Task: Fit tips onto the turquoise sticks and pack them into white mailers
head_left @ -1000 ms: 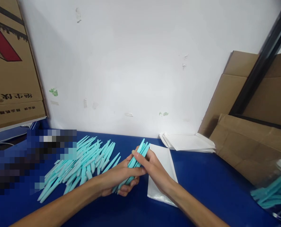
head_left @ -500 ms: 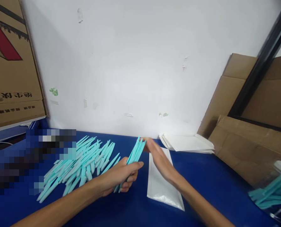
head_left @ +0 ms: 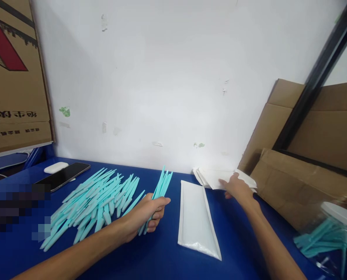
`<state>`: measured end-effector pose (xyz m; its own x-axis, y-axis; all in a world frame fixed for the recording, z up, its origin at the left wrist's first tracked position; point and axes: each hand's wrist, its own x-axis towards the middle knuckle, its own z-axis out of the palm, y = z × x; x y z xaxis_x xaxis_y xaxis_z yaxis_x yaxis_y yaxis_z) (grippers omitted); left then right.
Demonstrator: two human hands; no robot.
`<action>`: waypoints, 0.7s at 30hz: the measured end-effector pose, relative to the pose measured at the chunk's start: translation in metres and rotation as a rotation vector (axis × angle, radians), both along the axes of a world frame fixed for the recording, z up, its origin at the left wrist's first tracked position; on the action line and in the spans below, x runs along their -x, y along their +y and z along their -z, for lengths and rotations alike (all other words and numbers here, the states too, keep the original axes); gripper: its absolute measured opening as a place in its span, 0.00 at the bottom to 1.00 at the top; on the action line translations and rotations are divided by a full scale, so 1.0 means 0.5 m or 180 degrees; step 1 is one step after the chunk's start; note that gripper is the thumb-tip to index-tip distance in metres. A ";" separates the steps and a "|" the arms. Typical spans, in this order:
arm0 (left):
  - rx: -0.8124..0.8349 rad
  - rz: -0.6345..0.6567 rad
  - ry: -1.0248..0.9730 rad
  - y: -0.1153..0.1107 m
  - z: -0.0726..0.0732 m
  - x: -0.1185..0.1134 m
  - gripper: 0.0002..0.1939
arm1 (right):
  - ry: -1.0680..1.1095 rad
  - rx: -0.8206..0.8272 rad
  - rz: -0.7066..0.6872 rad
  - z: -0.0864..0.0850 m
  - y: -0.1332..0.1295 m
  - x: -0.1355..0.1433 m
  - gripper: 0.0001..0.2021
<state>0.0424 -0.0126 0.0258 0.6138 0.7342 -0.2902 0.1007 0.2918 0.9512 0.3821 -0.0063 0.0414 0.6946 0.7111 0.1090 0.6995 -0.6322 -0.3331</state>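
Observation:
My left hand (head_left: 150,212) is closed around a bundle of slim teal plastic sticks (head_left: 163,184), held upright at a slant with tapered ends up. To its left lies a loose pile of the same teal sticks (head_left: 103,198) on the blue table (head_left: 158,260). My right hand (head_left: 239,188) reaches over a stack of white padded envelopes (head_left: 216,177) at the back, its fingers apart at the front edge. Whether it has caught one I cannot see. A single white padded envelope (head_left: 195,217) lies flat between my hands.
A clear jar (head_left: 331,241) with a white lid holds more teal sticks at right. Cardboard (head_left: 302,186) leans behind it. A phone (head_left: 64,175) and a white case (head_left: 56,167) lie at left, near a large carton (head_left: 16,89). The white wall bounds the table's back.
My right hand has moved right, from beside the bundle's tips to the envelope stack. My left hand keeps its hold on the sticks. The view has shifted slightly.

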 end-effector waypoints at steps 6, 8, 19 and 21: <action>0.0005 -0.0112 -0.0090 0.004 0.004 -0.001 0.25 | -0.0467 -0.0530 -0.0171 -0.028 -0.017 0.006 0.21; -0.0047 -0.0221 -0.0127 0.007 0.007 -0.003 0.25 | -0.0578 -0.0751 -0.0259 -0.047 -0.023 0.012 0.18; -0.0339 -0.0816 -0.0526 0.019 0.007 0.001 0.21 | -0.0227 -0.2727 -0.1885 -0.101 -0.074 0.132 0.15; -0.0394 -0.0944 -0.0655 0.021 0.002 0.005 0.21 | 0.0123 -0.2832 -0.2213 -0.104 -0.084 0.152 0.20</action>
